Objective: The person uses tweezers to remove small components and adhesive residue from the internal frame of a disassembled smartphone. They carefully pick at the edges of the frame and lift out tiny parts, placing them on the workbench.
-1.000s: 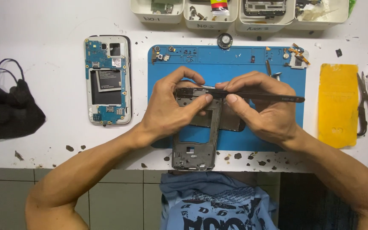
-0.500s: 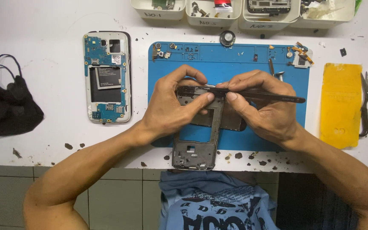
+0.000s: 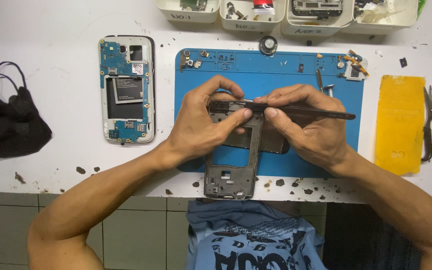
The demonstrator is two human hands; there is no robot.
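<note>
hands (image 3: 256, 125) as before on phone frame (image 3: 231, 165) (black tool (image 3: 306, 111) unmoved)

One head-worn camera, looking almost straight down over the desk (image 3: 51, 100), close in above both forearms, blue mat (image 3: 276, 70) centred, trays at top edge, desk's front edge low in frame
</note>
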